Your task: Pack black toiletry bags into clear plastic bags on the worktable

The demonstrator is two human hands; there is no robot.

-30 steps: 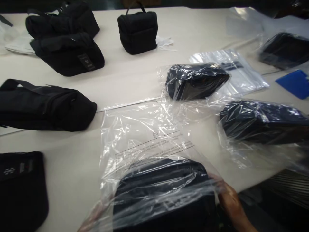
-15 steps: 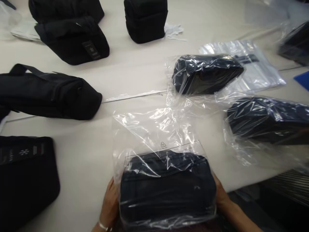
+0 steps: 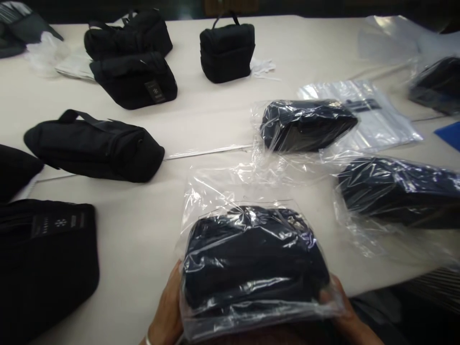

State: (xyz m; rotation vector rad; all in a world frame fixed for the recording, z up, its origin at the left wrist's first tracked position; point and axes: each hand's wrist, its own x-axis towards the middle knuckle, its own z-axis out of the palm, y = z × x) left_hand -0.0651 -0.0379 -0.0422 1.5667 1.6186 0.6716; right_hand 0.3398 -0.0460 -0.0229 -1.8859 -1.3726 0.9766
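A black bag inside a clear plastic bag [image 3: 251, 258] lies at the near edge of the white table [image 3: 136, 268], right in front of me. My left hand [image 3: 167, 311] presses against its left side and my right hand [image 3: 341, 309] holds its right side, both gripping the package through the plastic. The far, unfilled part of the plastic [image 3: 230, 184] lies crumpled on the table beyond the bag.
Two more bagged black bags lie to the right [image 3: 305, 124] [image 3: 398, 191], on flat plastic sleeves [image 3: 373, 115]. Unwrapped black bags sit to the left [image 3: 93, 148] [image 3: 43, 268] and at the back [image 3: 134, 84] [image 3: 226, 50]. A blue item [image 3: 449, 134] shows at the right edge.
The black bag has slid deeper into the plastic bag and the package sits farther onto the table. Both hands now clasp its sides; earlier only the right hand was clearly seen.
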